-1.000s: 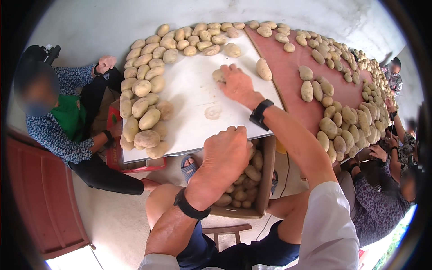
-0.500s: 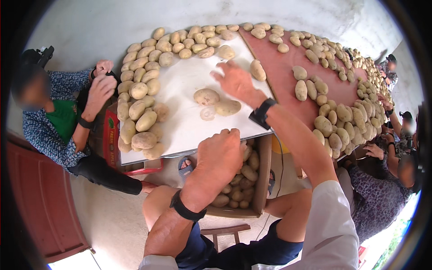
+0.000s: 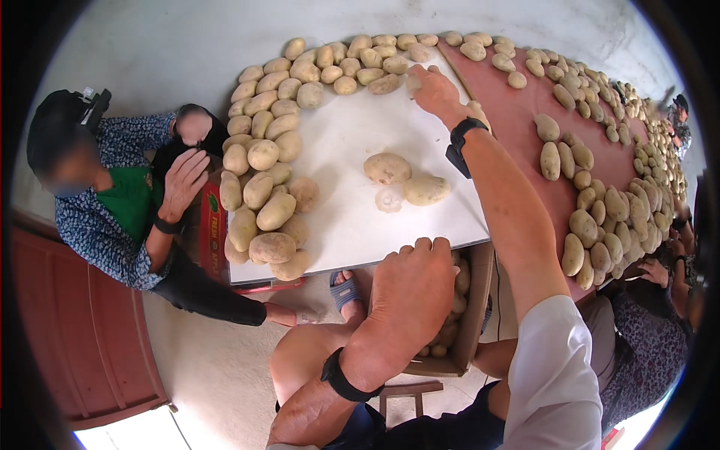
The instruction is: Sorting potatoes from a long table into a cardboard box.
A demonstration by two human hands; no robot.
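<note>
My right hand (image 3: 441,96) reaches across the white board (image 3: 337,142) to its far right. The fingers close around a pale potato (image 3: 412,85), mostly hidden beneath them. My left hand (image 3: 416,289) is curled, knuckles up, over the board's front edge; its palm side is hidden, so I cannot see what it holds. Between the hands lie a speckled potato (image 3: 387,169) and a smoother potato (image 3: 426,190), side by side. A pale round mark or scrap (image 3: 388,199) shows beside them. Another potato (image 3: 478,114) is partly covered by my right wrist.
Potato rows (image 3: 262,155) line the board's left and far sides. More potatoes (image 3: 592,217) cover the reddish board (image 3: 525,142) on the right. Below my left hand stands a cardboard box (image 3: 475,322) of potatoes. A person (image 3: 112,180) sits at left; others work at far right.
My right hand has moved farther out and closed on the pale potato. My left hand stays curled near the front edge. The whole view has shifted, and the person at left has moved their hands.
</note>
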